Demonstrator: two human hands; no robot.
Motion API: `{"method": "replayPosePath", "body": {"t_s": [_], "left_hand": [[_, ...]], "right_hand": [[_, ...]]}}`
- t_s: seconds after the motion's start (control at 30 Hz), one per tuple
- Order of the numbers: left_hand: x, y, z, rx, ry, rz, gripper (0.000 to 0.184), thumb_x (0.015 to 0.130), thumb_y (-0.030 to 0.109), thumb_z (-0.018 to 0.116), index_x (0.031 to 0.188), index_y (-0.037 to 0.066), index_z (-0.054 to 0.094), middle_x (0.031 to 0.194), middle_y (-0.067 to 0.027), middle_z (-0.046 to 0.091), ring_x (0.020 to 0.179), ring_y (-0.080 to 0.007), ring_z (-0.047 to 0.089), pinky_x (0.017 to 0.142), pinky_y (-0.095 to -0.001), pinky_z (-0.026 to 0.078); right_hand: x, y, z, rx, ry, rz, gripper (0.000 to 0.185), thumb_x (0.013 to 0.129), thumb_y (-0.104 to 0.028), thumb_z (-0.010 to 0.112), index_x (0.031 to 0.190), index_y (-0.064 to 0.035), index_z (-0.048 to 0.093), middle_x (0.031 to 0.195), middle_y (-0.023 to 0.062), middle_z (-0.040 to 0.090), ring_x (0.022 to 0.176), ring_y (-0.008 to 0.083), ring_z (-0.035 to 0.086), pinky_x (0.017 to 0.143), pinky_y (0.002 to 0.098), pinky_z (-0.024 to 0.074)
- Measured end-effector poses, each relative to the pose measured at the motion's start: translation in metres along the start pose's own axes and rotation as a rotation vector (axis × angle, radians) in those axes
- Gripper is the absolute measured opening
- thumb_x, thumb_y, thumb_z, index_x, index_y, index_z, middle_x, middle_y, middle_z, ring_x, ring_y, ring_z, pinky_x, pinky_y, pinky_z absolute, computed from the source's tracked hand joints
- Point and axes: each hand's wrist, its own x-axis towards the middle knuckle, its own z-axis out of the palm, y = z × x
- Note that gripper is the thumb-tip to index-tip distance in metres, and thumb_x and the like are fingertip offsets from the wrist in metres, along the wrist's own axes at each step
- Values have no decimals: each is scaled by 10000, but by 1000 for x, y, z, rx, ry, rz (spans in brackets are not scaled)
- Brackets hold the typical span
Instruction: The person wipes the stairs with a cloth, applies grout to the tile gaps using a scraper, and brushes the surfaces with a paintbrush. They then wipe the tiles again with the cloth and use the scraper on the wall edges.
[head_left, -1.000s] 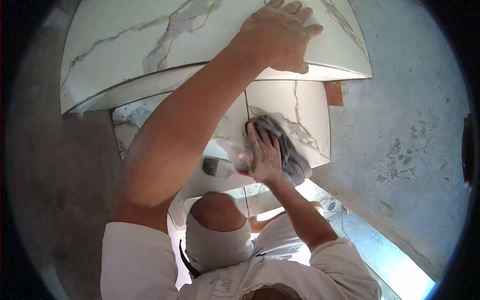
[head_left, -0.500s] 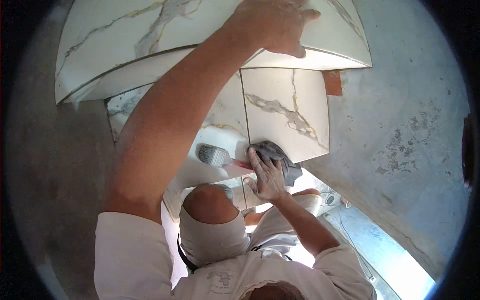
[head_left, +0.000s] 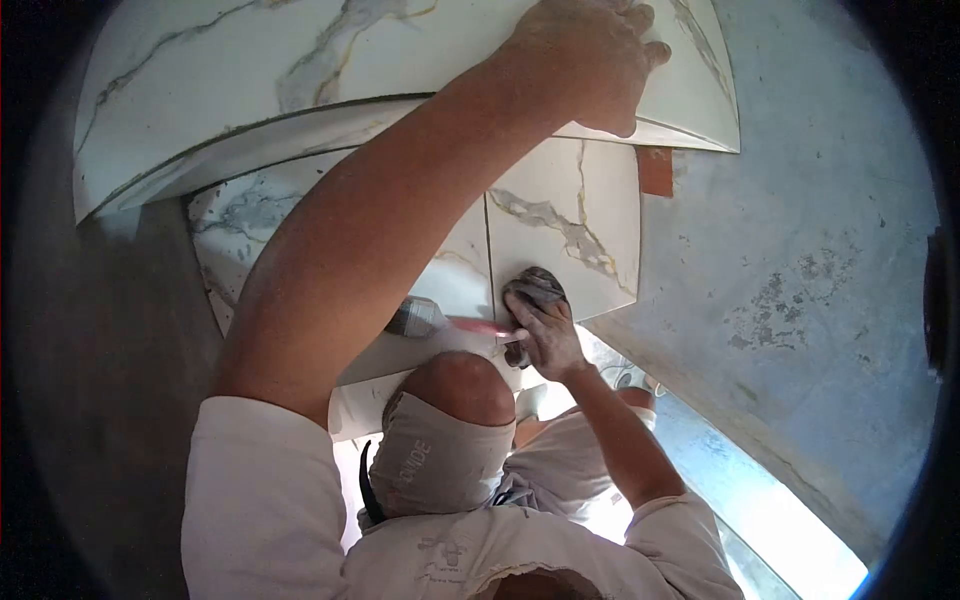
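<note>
My left hand (head_left: 590, 65) rests at the edge of the upper marble-patterned step (head_left: 230, 75), its thumb apart from the fingers and nothing seen in it. On the lower step (head_left: 570, 230), near its front edge, my right hand (head_left: 548, 335) has its fingers closed round a bunched dark cloth (head_left: 537, 288). A paintbrush (head_left: 418, 317) with grey bristles lies left of that hand. Its red handle reaches the fingers; whether they grip it I cannot tell. My left forearm passes close to the bristles.
My bare knee (head_left: 465, 388) is just below the brush, close to the step's front edge. A blue-grey worn wall (head_left: 790, 250) stands to the right, with a reddish block (head_left: 655, 172) beside the lower step. Dark grey surface (head_left: 130, 350) lies at the left.
My right hand has drawn the cloth across the lower step towards my body, and the cloth is now more bunched. My left hand stays on the upper step. The view has shifted slightly.
</note>
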Motion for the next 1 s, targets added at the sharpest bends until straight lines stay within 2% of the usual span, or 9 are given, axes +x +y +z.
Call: {"method": "replayPosePath", "body": {"t_s": [0.13,0.37,0.53,0.67,0.7,0.8,0.87,0.93,1.0], "left_hand": [[5,-2,4,-2,28,-8,719,824,390,644,1432,63,444,1517,-197,367,1434,-307,313,1199,-435,203],[3,0,-3,-21,-1,-4,752,829,410,649,1451,61,411,1530,-215,332,1443,-321,290,1202,-447,192],[13,3,-4,19,-103,2,791,823,444,649,1462,57,386,1538,-228,307,1447,-331,272,1205,-458,176],[10,7,-4,101,-63,18,832,824,492,638,1474,56,357,1540,-229,300,1446,-339,269,1204,-464,174],[9,6,-7,114,-62,19,832,824,492,638,1474,56,357,1540,-229,300,1446,-339,269,1204,-464,174],[9,8,-12,39,-94,37,842,825,512,636,1474,56,354,1532,-228,313,1444,-342,272,1201,-467,183],[8,8,-9,40,-88,7,842,827,525,631,1473,61,358,1532,-227,314,1443,-341,274,1199,-468,188],[12,5,2,87,-69,7,844,823,525,634,1473,62,359,1532,-227,313,1442,-340,276,1198,-468,188],[13,7,2,133,-57,6,846,820,525,636,1472,62,360,1533,-227,312,1441,-338,277,1198,-468,189]], "right_hand": [[1,72,6,-183,159,-39,623,923,-251,554,1478,-54,352,1523,194,354,1374,404,360,1111,501,292],[91,107,-30,-202,683,408,555,990,-242,473,1445,50,348,1487,274,360,1390,425,327,1165,484,237],[144,6,-13,-266,599,256,512,945,-229,501,1393,12,449,1467,232,418,1376,379,377,1149,467,279],[176,-68,-26,19,252,-180,489,955,-230,477,1400,-30,461,1462,201,439,1367,359,396,1125,456,312],[182,-59,-8,48,387,-327,469,956,-195,465,1394,-29,470,1443,195,463,1334,373,429,1117,441,327],[182,28,-22,124,383,-371,443,949,-163,478,1374,-37,492,1413,183,500,1284,374,477,1094,435,362],[150,49,-93,215,164,238,424,951,-153,491,1354,-22,507,1389,190,520,1262,355,501,1074,433,389],[134,86,-92,27,547,107,428,938,-151,516,1337,3,517,1358,203,541,1240,344,520,1057,438,406],[149,88,-52,-68,603,-19,431,939,-160,512,1334,12,514,1358,209,537,1251,341,512,1067,441,393]]}}
